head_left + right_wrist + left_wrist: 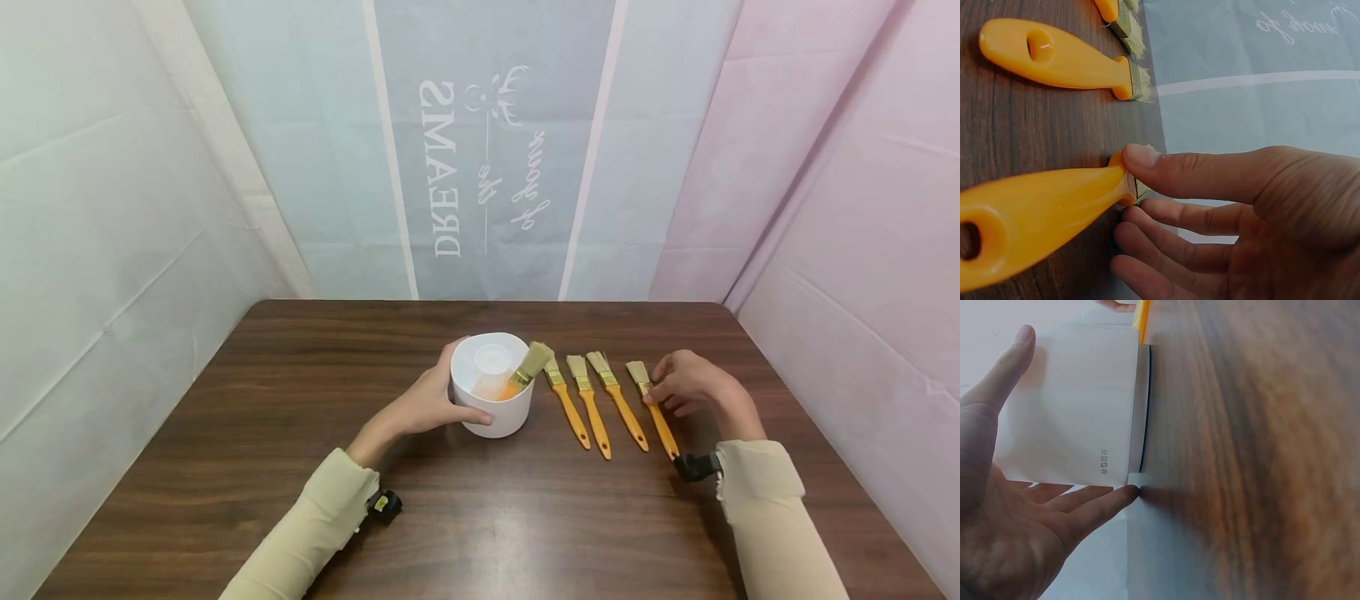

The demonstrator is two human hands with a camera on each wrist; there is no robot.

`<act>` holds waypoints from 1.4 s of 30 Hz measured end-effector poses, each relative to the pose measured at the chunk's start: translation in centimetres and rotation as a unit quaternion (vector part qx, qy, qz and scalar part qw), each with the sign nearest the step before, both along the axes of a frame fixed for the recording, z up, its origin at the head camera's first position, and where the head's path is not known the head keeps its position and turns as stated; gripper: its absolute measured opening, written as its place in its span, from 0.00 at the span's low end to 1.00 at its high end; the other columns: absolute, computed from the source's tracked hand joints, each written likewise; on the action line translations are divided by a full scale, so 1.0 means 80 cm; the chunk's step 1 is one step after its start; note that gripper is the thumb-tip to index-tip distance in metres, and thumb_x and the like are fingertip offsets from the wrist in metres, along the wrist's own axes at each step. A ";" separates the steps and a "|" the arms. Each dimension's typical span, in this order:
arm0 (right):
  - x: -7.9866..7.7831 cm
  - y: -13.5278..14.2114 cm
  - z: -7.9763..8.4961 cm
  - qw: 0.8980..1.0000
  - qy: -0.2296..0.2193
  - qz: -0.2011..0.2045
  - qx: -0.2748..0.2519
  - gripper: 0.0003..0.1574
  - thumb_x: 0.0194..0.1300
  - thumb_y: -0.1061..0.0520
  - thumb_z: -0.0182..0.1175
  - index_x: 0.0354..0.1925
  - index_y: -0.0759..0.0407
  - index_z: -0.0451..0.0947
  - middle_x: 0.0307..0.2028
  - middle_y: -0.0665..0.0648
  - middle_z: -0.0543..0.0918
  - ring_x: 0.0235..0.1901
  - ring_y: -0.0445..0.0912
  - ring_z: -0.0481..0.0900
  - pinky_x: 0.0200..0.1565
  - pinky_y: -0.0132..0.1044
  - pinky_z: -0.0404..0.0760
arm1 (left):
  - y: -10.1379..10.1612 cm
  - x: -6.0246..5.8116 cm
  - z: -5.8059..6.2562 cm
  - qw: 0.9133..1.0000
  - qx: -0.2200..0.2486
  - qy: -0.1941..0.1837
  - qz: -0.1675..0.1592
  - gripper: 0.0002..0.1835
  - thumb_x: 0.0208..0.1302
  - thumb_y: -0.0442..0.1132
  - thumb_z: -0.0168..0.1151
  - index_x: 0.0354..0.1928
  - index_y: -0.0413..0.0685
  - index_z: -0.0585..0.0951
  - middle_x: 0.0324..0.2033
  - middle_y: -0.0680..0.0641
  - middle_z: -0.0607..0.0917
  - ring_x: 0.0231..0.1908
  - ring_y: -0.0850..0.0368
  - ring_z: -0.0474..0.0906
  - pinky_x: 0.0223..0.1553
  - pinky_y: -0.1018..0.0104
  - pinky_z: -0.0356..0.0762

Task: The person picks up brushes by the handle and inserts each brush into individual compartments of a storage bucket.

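- Hands: there are two, the left hand and the right hand.
- Containers: there is one, the white container, inside the left hand's grip.
- Brushes: there are five in total. The first brush leans inside the gripped container. Three lie between the two grips: the second brush, the third brush and the fourth brush. The fifth brush is at the right hand's pinch.
- Sleeves: there are two, the left sleeve and the right sleeve, one behind each grip.
- Tables: there is one, the brown table, under both grips.
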State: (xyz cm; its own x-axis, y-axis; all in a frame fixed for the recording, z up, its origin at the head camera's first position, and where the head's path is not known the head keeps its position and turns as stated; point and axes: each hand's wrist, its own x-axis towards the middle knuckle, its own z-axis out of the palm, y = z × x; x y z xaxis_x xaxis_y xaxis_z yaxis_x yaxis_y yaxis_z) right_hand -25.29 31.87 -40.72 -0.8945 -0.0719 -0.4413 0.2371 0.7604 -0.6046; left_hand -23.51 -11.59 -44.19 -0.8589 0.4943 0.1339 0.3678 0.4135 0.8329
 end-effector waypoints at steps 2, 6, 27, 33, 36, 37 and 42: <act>0.000 -0.001 0.001 1.000 -0.002 0.003 0.003 0.31 0.61 0.58 0.75 0.53 0.73 0.70 0.37 0.62 0.80 0.36 0.52 0.82 0.39 0.45 0.88 | 0.000 -0.001 -0.001 1.000 -0.004 0.001 0.002 0.69 0.45 0.50 0.87 0.81 0.60 0.47 0.70 0.49 0.73 0.68 0.52 0.72 0.70 0.47 0.67; -0.002 -0.001 0.000 1.000 -0.005 0.009 0.010 0.31 0.60 0.59 0.75 0.52 0.73 0.71 0.36 0.62 0.80 0.35 0.52 0.82 0.38 0.45 0.88 | -0.001 -0.001 -0.001 1.000 -0.010 0.009 0.003 0.69 0.45 0.50 0.87 0.81 0.57 0.47 0.69 0.48 0.73 0.68 0.51 0.73 0.70 0.47 0.68; -0.003 -0.010 -0.005 1.000 0.015 0.000 0.006 0.17 0.59 0.67 0.70 0.44 0.73 0.75 0.30 0.57 0.80 0.29 0.46 0.82 0.35 0.43 0.89 | -0.001 0.001 0.001 1.000 -0.010 0.012 0.001 0.68 0.45 0.49 0.87 0.81 0.60 0.47 0.70 0.49 0.73 0.68 0.51 0.72 0.70 0.47 0.67; -0.003 -0.010 -0.007 1.000 0.019 0.012 0.012 0.13 0.60 0.65 0.70 0.40 0.71 0.78 0.29 0.56 0.80 0.28 0.46 0.81 0.35 0.42 0.89 | 0.000 0.000 0.000 1.000 -0.008 0.015 0.000 0.68 0.45 0.49 0.87 0.80 0.60 0.48 0.69 0.49 0.73 0.68 0.51 0.72 0.69 0.47 0.68; -0.003 -0.011 -0.006 1.000 0.017 0.019 0.012 0.10 0.61 0.65 0.70 0.38 0.70 0.79 0.28 0.55 0.79 0.27 0.46 0.80 0.35 0.41 0.88 | -0.001 0.000 0.000 1.000 -0.008 0.013 0.000 0.68 0.45 0.49 0.87 0.81 0.60 0.47 0.70 0.48 0.73 0.68 0.51 0.72 0.70 0.47 0.67; -0.004 -0.011 -0.006 1.000 0.017 0.021 0.012 0.10 0.61 0.65 0.70 0.37 0.69 0.79 0.27 0.55 0.78 0.27 0.46 0.80 0.35 0.41 0.88 | 0.000 0.000 0.000 1.000 -0.010 0.012 0.000 0.69 0.45 0.50 0.87 0.81 0.59 0.46 0.70 0.48 0.73 0.68 0.51 0.72 0.70 0.47 0.67; -0.004 -0.010 -0.008 0.999 0.019 0.028 0.004 0.11 0.61 0.65 0.70 0.38 0.70 0.79 0.27 0.54 0.78 0.26 0.46 0.79 0.34 0.41 0.88 | 0.000 0.000 -0.001 1.000 -0.019 0.010 0.006 0.71 0.45 0.50 0.87 0.82 0.56 0.44 0.71 0.47 0.72 0.70 0.50 0.71 0.72 0.47 0.65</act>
State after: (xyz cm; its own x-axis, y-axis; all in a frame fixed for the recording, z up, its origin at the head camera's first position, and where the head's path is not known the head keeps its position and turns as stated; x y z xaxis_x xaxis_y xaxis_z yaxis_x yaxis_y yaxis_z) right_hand -25.64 31.08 -41.34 -0.9057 -0.1186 -0.4071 0.1711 0.7762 -0.6068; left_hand -23.53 -11.60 -44.25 -0.8626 0.4883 0.1323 0.3783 0.4490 0.8095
